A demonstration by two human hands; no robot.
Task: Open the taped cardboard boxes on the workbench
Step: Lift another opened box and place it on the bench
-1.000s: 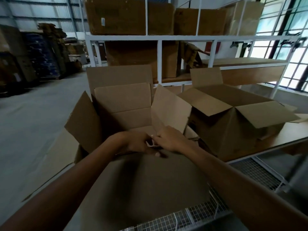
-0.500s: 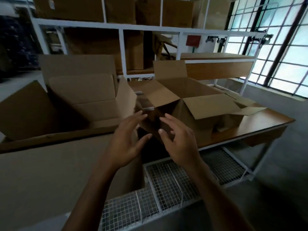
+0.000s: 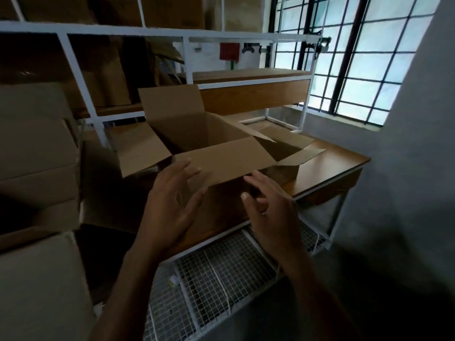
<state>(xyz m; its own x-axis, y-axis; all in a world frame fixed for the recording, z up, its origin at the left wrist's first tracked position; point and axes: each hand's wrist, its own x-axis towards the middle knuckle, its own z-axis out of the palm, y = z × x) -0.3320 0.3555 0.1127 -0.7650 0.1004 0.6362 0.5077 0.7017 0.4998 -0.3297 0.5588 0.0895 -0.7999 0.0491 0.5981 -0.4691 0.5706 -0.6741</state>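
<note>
An open cardboard box (image 3: pixel 197 134) stands on the wooden workbench (image 3: pixel 330 166), all its flaps folded outward and its inside looking empty. My left hand (image 3: pixel 170 207) and my right hand (image 3: pixel 268 210) hover in front of its near flap, fingers spread, holding nothing. Neither hand clearly touches the cardboard. A second, larger open box (image 3: pixel 34 153) fills the left edge of the view, with one big flap (image 3: pixel 37 286) hanging toward me.
A white metal shelf frame (image 3: pixel 187 55) behind the bench holds more cardboard boxes (image 3: pixel 172 11). A wire mesh shelf (image 3: pixel 221 274) lies under the workbench. A barred window (image 3: pixel 364 57) and a grey wall (image 3: pixel 418 168) are on the right.
My hands have left the flap of the left box and moved right, opening, to the front of the smaller box. The view has swung right toward the window.
</note>
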